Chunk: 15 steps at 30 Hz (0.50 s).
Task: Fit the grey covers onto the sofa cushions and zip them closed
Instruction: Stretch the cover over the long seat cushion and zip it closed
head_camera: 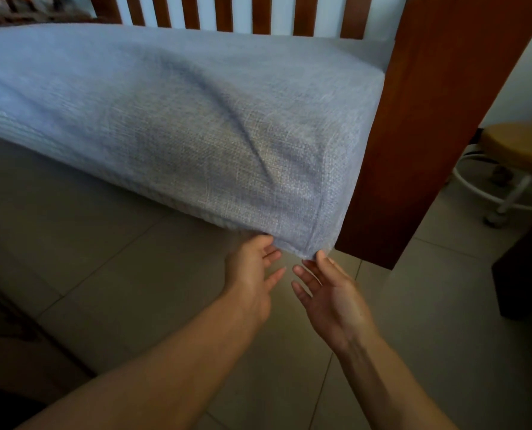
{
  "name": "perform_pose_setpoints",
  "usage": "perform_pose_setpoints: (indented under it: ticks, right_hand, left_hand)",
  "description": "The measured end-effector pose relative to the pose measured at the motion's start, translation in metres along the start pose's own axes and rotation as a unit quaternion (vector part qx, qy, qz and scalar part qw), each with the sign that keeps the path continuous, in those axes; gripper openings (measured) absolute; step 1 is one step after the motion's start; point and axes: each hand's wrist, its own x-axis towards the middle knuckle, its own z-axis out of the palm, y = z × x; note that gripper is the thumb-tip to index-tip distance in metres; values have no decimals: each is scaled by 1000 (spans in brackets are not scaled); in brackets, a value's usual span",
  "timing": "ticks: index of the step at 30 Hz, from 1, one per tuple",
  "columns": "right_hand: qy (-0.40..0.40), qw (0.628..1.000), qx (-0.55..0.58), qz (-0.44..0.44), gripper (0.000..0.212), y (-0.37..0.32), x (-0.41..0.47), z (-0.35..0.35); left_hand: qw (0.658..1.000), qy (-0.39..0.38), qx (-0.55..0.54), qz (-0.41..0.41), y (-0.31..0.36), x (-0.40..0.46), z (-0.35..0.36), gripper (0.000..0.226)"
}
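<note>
Two hands are held under the near right corner of the covered cushion [196, 125] on the sofa. Left hand [252, 268] and right hand [327, 293] fingers spread, gripping nothing; the right fingertip touches the hanging corner directly above, the cushion's long axis running left.

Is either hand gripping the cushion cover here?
No. Both the left hand and right hand are open with straight fingers just below the grey cover's corner.

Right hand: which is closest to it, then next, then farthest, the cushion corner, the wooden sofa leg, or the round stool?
From the right hand:
1. Cushion corner, touching its fingertips, just above.
2. Sofa leg, up and to the right.
3. Stool, far right, beyond the leg.
</note>
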Motion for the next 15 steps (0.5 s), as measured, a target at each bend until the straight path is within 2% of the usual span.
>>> perform_pose_setpoints:
  ticks: [5,9,12,15]
  right_hand:
    - [-15,1000,19,-14,15,-2,-1,6]
    - [-14,1000,5,-21,19,-2,0,4]
    - [23,999,-33,-18,17,2,3,2]
    - [70,996,-47,-14,15,2,-1,7]
  left_hand:
    - [999,-28,21,28,-2,1,-5,10]
    - [992,-33,95,82,-5,0,-8,13]
    - [986,-11,147,83,-12,4,-10,10]
    - [990,10,132,52,-13,8,-9,12]
